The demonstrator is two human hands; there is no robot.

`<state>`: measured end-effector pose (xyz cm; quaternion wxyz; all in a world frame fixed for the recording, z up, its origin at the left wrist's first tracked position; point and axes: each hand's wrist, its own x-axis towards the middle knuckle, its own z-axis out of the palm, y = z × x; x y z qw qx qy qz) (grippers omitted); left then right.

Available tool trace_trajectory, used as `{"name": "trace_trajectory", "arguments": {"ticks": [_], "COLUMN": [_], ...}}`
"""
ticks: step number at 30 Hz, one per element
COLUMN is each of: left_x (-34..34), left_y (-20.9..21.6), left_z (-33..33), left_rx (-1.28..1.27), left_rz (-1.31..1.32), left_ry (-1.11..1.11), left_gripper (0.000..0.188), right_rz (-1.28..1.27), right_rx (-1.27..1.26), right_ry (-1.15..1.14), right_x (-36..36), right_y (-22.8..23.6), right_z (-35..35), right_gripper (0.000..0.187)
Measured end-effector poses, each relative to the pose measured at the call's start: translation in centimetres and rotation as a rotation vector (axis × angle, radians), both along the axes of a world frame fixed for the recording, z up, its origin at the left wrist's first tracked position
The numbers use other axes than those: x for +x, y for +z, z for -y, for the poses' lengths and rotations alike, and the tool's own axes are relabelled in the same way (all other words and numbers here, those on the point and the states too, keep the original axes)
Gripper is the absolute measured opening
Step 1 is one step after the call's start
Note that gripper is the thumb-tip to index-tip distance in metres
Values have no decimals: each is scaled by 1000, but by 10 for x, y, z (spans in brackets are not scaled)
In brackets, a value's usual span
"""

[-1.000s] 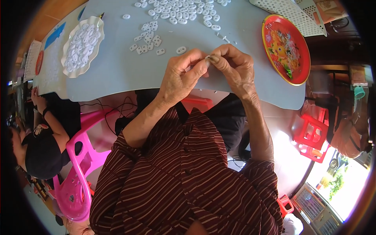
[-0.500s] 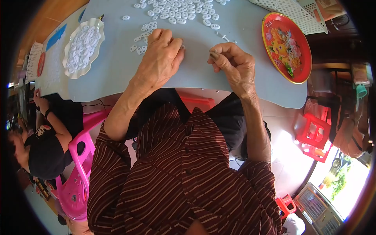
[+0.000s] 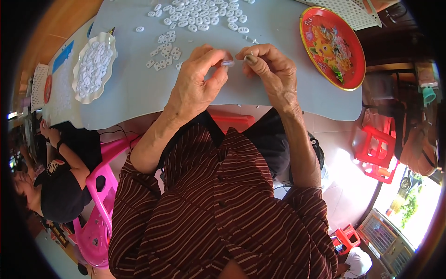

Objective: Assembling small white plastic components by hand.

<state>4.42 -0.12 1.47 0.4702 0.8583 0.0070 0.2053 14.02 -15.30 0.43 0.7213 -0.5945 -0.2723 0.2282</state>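
Between the thumb and forefinger of my left hand (image 3: 196, 86) is a white oval plastic piece (image 3: 227, 63), held edge-on. Just to its right, my right hand (image 3: 275, 72) is closed in a pinch, its fingertips close to the piece. Whatever sits in that pinch is too small to name. Beyond my left hand lies a cluster of small white two-holed pieces (image 3: 162, 52). Farther off, many white oval pieces (image 3: 200, 14) are spread over the grey table (image 3: 139, 88). A few tiny white pin-like bits (image 3: 253, 41) rest beyond my right hand.
A scalloped white dish (image 3: 111, 65) heaped with white oval pieces stands at the left. On the right is a red tray with flowers and a gold rim (image 3: 359, 60), near a white perforated basket (image 3: 341, 10). Another person (image 3: 65, 179) sits left, by a pink chair (image 3: 95, 232).
My left hand has come right, toward the right hand, and turned so that the white oval piece shows in its fingers. My right hand keeps its pinch. The whole view has shifted slightly.
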Motion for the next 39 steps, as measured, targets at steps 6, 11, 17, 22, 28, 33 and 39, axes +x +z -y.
{"name": "trace_trajectory", "arguments": {"ticks": [6, 11, 17, 22, 28, 33, 39], "left_x": [2, 5, 13, 19, 23, 25, 26], "left_y": [2, -17, -16, -18, -14, -13, -6], "left_z": [5, 4, 7, -5, -1, -1, -3], "left_rx": [-348, -568, -725, -763, -763, -620, -403], "left_rz": [-165, -91, 15, 21, 45, 46, 48], "left_ry": [-5, -32, -16, -38, -59, -20, -11], "left_gripper": [12, 16, 15, 13, 14, 14, 13], "right_rz": [0, 21, 8, 17, 29, 40, 60], "right_rx": [72, 42, 10, -29, -54, -68, -90], "right_ry": [19, 6, -15, -9, -10, -10, -14], "right_x": [0, -1, -2, -4, -4, -4, -4], "right_y": [-3, -5, -5, -1, 1, 2, 2], "right_z": [0, -1, -1, 0, -1, -1, 0], "right_gripper": [14, 11, 14, 24, 32, 34, 34]}}
